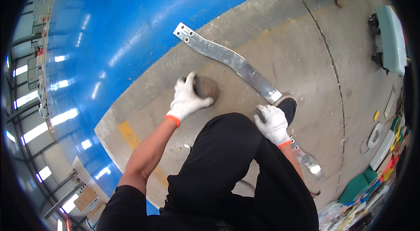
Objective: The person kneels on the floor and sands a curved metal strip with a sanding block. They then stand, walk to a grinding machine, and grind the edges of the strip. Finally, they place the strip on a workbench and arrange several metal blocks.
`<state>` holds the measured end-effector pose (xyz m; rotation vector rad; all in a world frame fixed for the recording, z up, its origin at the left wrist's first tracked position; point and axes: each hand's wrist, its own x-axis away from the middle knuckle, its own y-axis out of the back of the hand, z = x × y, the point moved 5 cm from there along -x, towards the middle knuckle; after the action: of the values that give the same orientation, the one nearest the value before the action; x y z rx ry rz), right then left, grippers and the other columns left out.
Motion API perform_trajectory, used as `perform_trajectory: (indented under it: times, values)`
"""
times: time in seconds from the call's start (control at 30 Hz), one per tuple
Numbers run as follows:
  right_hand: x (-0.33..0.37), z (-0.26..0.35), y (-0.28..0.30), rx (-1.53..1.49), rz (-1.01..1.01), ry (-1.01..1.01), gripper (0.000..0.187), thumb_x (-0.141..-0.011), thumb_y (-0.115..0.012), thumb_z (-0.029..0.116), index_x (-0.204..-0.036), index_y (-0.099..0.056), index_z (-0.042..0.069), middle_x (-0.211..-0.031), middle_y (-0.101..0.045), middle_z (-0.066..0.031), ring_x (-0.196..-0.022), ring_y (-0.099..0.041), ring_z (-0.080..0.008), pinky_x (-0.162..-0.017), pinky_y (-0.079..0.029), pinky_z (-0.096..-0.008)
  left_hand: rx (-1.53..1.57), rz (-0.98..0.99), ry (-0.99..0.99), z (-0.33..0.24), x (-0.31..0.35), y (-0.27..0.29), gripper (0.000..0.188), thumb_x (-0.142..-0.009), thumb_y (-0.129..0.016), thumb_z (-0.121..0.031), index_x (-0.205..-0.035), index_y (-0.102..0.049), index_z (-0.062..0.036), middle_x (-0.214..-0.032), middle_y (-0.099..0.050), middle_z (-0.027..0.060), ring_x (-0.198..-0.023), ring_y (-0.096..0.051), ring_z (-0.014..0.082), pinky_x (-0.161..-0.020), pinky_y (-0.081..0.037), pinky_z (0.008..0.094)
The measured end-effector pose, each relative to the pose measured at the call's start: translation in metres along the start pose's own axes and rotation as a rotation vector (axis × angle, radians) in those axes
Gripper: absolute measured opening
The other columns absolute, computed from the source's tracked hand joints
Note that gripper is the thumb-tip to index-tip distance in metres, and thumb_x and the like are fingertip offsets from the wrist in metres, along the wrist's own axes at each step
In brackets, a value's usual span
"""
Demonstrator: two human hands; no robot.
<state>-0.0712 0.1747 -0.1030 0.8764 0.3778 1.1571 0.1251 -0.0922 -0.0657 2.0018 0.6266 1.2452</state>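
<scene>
The person crouches in dark clothes, both hands in white gloves with orange cuffs. Near the centre of the frame, the left hand (186, 95) has its fingers and thumb spread around a dark, round thing (207, 89), gripping it by the rim, just over the grey floor (297, 47). The right hand (273, 124), right of centre, has its fingers curled in beside the black trouser knee (234, 132); from where I stand I can't tell whether anything is inside them.

A long, wavy metal strip (238, 64) slants from the upper middle of the frame down to the dark shoe (287, 111), its far end drilled with several holes. Any marks between those holes are too small for me to read. A shorter shiny metal piece (309, 163) shows beyond the right wrist; I can't make out whether the two join.

Blue floor (131, 17) shines across the upper left. At the right edge sits a pale green panel-like thing (390, 41), and below it a white ring (375, 135) and a green sheet (353, 188) among coloured clutter, where any lettering is too small to make out.
</scene>
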Motion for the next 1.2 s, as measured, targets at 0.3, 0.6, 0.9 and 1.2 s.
perform_trajectory:
  times: [0.3, 0.6, 0.9, 1.2]
  values:
    - [0.010, -0.016, 0.000, 0.006, 0.007, -0.043, 0.027, -0.091, -0.077, 0.027, -0.114, -0.073, 0.014, -0.094, -0.071, -0.0093, -0.090, -0.072, -0.0323, -0.081, -0.056, -0.0459, -0.201, -0.603, -0.918, -0.187, 0.099, 0.265, 0.120, -0.068, -0.101, -0.041, -0.165, -0.039, -0.0101, -0.158, -0.048, 0.0166, -0.133, -0.061, 0.0328, -0.104, -0.059, 0.0467]
    - [0.005, -0.018, 0.002, -0.099, 0.156, -0.007, 0.032, -0.090, -0.073, 0.026, -0.120, -0.069, 0.013, -0.095, -0.072, -0.0106, -0.092, -0.072, -0.0341, -0.080, -0.056, -0.0473, -0.165, -0.641, -0.798, -0.152, 0.037, 0.150, 0.101, -0.065, -0.090, -0.045, -0.155, -0.051, -0.0191, -0.140, -0.054, 0.0246, -0.124, -0.057, 0.0428, -0.098, -0.053, 0.0556]
    - [0.005, -0.017, 0.007, -0.142, 0.102, 0.004, 0.026, -0.087, -0.078, 0.017, -0.111, -0.070, 0.013, -0.091, -0.072, -0.0088, -0.087, -0.073, -0.0319, -0.078, -0.057, -0.0457, -0.486, -0.316, -0.374, -0.126, -0.099, 0.006, 0.107, -0.063, -0.090, -0.050, -0.157, -0.047, -0.0224, -0.144, -0.044, 0.0377, -0.124, -0.054, 0.0558, -0.098, -0.053, 0.0617]
    - [0.007, -0.009, 0.007, -0.069, -0.042, -0.030, 0.028, -0.088, -0.076, 0.024, -0.113, -0.071, 0.012, -0.094, -0.070, -0.0111, -0.091, -0.071, -0.0338, -0.081, -0.057, -0.0480, -0.332, -0.101, -0.183, -0.130, -0.094, 0.039, 0.112, -0.064, -0.091, -0.047, -0.161, -0.043, -0.0161, -0.148, -0.047, 0.0339, -0.134, -0.054, 0.0506, -0.106, -0.056, 0.0542]
